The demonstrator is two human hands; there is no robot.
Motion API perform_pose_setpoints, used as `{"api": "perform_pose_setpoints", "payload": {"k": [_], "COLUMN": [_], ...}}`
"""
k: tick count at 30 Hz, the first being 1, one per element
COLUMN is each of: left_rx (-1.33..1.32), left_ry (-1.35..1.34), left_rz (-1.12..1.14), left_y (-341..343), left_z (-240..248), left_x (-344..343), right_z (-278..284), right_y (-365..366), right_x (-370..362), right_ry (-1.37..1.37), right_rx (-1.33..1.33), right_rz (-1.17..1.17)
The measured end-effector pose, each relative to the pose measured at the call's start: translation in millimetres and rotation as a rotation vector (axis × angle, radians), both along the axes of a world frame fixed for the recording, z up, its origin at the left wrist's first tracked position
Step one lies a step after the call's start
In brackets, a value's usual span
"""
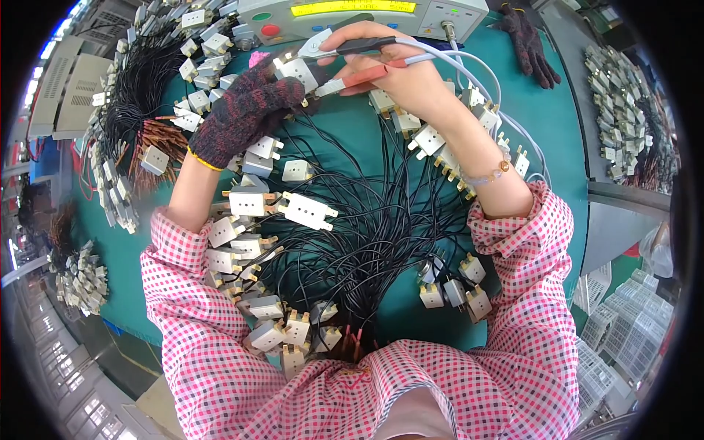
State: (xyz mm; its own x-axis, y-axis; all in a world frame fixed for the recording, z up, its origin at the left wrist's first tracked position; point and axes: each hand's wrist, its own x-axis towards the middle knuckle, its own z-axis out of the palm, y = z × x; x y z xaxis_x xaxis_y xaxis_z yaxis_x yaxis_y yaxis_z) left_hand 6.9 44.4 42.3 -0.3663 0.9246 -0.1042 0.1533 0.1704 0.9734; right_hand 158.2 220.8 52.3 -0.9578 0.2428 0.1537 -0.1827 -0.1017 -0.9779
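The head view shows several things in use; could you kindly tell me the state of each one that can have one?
Left hand: gloved, closed on a white block
Right hand: bare, holding a red clip and a black clip
Clips: held; whether clamped is unclear
Tester display: lit yellow
Loose glove: unworn, lying on the green mat
Black wires: loosely bunched
Sleeves: folded back

OPEN: green mat right of white leads | BLOCKED: black cables, centre; tester, ahead; 1 glove, upper right
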Motion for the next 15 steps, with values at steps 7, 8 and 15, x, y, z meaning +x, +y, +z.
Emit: {"api": "perform_pose_setpoints", "payload": {"k": [7, 8, 15], "left_rx": [-0.005, -0.008, -0.069], "left_ry": [-0.413, -0.345, 0.005], "left_rz": [0.020, 0.013, -0.003], "left_y": [2.7, 3.7, -0.3], "left_z": [2.7, -1.0, -19.8], "left_x": [2.6, -0.3, -17.7], "right_z": [-4.4, -2.8, 5.7], "right_y": [2.1, 1.7, -2.0], "right_x": [-1.5, -1.3, -0.1], "right_ry": [0.053, 0.043, -0.054], "right_rx": [0.034, 0.066, -0.015], "right_rz": [0.030, 0.016, 0.002]}}
